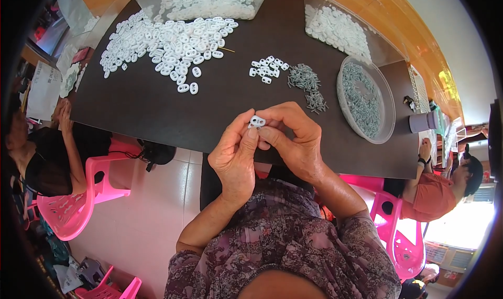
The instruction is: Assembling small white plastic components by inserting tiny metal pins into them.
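Observation:
Just above the table's near edge, my left hand (237, 151) and my right hand (291, 137) meet with bent fingers. Between their fingertips they pinch a small white plastic piece with two holes (257, 122); its lower part is hidden by the thumbs. Beyond my hands lies a small group of white two-holed clips (268, 68). To the right of it are two small heaps of grey screws (304, 78). A big spread of white oval two-holed pieces (173, 45) covers the far left of the table.
A round clear tub (386, 115) of grey screws stands at the right. Clear bins (314, 31) of white pieces stand at the back. A purple-grey cup (423, 122) sits by the right edge. People sit at both sides, near pink plastic chairs (78, 194).

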### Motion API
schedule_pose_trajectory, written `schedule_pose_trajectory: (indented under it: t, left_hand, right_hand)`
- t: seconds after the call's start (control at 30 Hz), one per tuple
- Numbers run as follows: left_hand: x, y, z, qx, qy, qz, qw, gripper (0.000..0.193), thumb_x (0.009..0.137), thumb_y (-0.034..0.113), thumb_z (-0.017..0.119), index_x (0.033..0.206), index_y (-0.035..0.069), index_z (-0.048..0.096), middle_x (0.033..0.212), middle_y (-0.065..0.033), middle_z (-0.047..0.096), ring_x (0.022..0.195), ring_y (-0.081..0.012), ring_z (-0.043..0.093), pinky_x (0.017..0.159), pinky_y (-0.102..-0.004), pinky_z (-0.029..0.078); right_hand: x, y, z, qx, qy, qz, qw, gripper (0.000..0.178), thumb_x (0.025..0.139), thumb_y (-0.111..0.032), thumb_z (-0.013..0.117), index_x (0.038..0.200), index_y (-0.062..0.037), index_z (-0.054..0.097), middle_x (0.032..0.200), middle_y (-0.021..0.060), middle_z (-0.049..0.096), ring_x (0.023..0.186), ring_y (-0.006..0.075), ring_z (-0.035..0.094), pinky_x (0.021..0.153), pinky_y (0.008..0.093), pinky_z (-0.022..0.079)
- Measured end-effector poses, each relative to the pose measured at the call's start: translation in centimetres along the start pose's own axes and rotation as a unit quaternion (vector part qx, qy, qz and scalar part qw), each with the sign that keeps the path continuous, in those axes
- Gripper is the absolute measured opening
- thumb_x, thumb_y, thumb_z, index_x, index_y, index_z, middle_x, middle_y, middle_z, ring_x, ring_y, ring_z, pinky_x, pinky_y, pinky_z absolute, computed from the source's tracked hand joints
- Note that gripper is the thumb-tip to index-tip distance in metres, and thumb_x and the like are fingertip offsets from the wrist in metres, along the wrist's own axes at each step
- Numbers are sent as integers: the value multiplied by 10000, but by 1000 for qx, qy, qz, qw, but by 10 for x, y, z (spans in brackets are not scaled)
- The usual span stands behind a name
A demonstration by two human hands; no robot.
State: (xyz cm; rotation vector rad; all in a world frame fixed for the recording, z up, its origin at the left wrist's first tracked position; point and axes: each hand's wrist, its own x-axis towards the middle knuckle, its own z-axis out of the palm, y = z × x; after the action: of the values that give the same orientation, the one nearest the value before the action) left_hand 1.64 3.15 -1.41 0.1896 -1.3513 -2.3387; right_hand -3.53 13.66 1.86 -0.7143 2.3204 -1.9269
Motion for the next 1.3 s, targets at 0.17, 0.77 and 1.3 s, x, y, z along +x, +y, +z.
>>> schedule_pose_trajectory:
  t: [0.17, 0.77, 1.3]
  left_hand:
    - [4, 5, 1, -28, 18, -28, 999, 264, 915, -2, 531, 1171, -67, 546, 954, -90, 643, 817, -109, 604, 736, -219, 501]
    - [4, 17, 5, -93, 17, -66, 993, 237, 902, 0, 540, 1121, -86, 568, 943, -142, 659, 818, -163, 643, 752, -253, 522]
    - [4, 1, -7, 23, -30, 46, 998, 235, 918, 34, 545, 1134, -42, 596, 897, -33, 550, 740, -81, 528, 669, -203, 453]
  right_hand:
    - [5, -4, -5, -100, -25, -82, 991, 295, 704, 31, 676, 992, -24, 638, 919, 87, 598, 773, 177, 559, 616, 273, 487]
    - [8, 4, -7, -213, 1, -226, 951, 355, 638, 13, 724, 981, -5, 636, 902, 100, 602, 738, 203, 550, 609, 297, 464]
    - [-1, 1, 1, -81, 17, -113, 990, 302, 664, 63, 663, 960, 3, 650, 865, 87, 623, 725, 178, 547, 595, 280, 454]
